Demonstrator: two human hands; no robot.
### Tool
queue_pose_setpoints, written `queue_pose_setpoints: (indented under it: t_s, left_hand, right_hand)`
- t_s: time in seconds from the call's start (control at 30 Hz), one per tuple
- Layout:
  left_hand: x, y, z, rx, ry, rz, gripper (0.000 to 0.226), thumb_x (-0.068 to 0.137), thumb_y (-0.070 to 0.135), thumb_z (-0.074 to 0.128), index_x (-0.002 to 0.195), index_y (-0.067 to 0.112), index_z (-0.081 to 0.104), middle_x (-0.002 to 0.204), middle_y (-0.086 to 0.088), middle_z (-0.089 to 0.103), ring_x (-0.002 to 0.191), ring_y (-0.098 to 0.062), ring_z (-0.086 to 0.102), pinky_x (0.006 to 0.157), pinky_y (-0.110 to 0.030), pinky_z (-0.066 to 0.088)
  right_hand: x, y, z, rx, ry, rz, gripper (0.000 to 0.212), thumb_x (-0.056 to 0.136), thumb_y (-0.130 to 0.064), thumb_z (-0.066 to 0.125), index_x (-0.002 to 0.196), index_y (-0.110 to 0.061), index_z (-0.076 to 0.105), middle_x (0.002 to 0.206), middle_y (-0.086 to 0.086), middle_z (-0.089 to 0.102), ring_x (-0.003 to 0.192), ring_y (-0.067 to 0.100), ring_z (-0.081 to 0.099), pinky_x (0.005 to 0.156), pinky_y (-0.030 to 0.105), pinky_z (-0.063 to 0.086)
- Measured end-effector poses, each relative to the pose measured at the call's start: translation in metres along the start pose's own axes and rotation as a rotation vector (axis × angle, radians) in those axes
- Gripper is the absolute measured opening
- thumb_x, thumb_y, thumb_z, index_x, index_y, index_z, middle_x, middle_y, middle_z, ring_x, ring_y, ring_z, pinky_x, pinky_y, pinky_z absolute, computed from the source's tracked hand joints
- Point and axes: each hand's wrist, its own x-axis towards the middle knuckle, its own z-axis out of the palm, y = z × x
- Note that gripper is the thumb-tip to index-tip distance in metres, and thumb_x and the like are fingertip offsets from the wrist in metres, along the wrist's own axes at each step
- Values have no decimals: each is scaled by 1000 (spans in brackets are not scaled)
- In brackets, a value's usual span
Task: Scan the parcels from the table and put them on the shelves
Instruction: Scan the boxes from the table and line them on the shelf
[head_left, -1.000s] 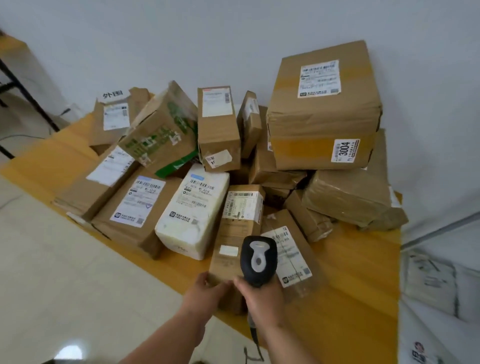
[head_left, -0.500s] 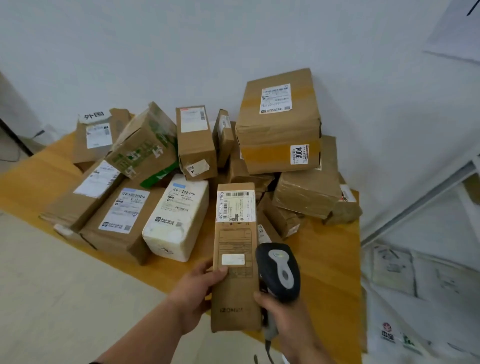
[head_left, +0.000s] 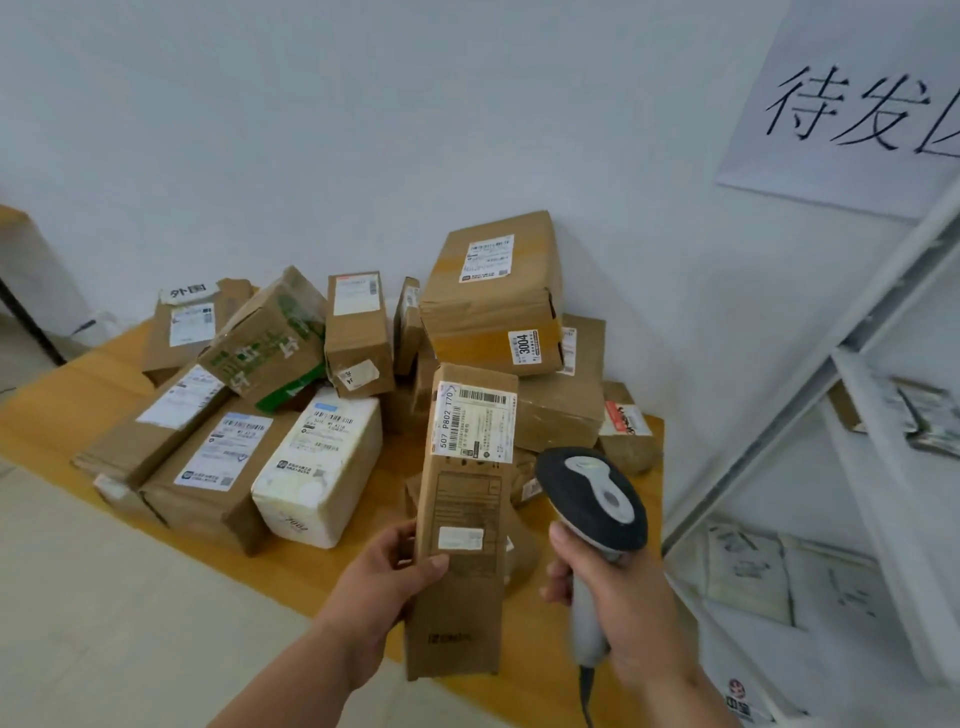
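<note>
Wooden table (head_left: 67, 400) — heaped parcels (head_left: 218, 457)

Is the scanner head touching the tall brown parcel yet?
Apart. The head view shows a strip of table and boxes between the black-and-grey handheld scanner in the right hand and the tall brown cardboard parcel held by the left hand.

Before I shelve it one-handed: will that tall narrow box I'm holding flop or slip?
Probably stiff: the tall box keeps straight edges, gripped low by the left hand. Likely light, since one hand lifts it. Its smooth cardboard might slip.
</note>
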Motion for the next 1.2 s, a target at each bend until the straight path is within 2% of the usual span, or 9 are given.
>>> queue_pose_setpoints:
  t_s: [0.1,0.2,0.27,0.37,0.47,0.57,0.77,1.2]
  left_hand:
    - [-4,5,6,31,-2,40,51,80,13,77,125,28,59,111,-3,73,109,-28,64,97,-50,50]
    - [-7,7,11,34,-8,81,51,81,8,76,125,25,57,113,-4,72,109,-28,64,100,-51,48]
    - [-9,7,16,17,-13,103,50,81,3,75,124,22,57,112,-5,72,108,-28,65,100,-50,49]
    - [-12,2,21,1,-4,132,47,81,-2,73,121,19,58,110,-7,73,107,-28,65,97,-46,52]
    - [-12,-2,22,-12,14,143,47,81,-3,74,120,18,59,109,-6,73,106,-29,67,98,-48,52]
    - [-12,-6,23,-9,14,135,48,81,-2,76,120,20,60,108,-5,74,105,-29,68,98,-50,52]
    - [-14,-12,25,-6,10,120,47,80,2,77,119,22,60,107,-3,74,106,-28,67,97,-52,52]
    - [-24,-19,30,-14,13,121,47,80,0,76,119,21,60,108,-5,73,106,-30,67,97,-53,52]
  right_hand:
    - [-5,-14,-7,-14,-53,-35,10,86,-18,75,83,-10,72,65,14,68,57,30,66,65,42,57]
    - [-12,-24,-9,56,-67,-32,14,87,-18,73,73,-15,75,64,17,65,54,33,63,59,39,55]
    - [-17,-32,-8,110,-92,-38,14,82,-24,73,69,-18,75,64,18,63,54,33,61,61,40,53]
    - [-24,-43,-6,170,-144,-59,16,73,-31,74,75,-15,74,63,18,62,51,31,59,60,39,51]
    - [-29,-48,-5,156,-194,-86,24,77,-31,81,77,-10,70,63,17,62,50,29,58,57,37,51]
    - [-33,-50,-5,146,-214,-99,24,76,-31,71,78,-8,68,64,17,62,50,29,59,57,37,51]
    - [-38,-45,-8,109,-211,-70,32,76,-34,71,73,-2,67,64,18,62,51,30,59,59,38,50]
    - [-50,-44,-15,82,-217,-48,30,78,-37,75,72,-8,69,64,15,62,51,28,59,58,35,50]
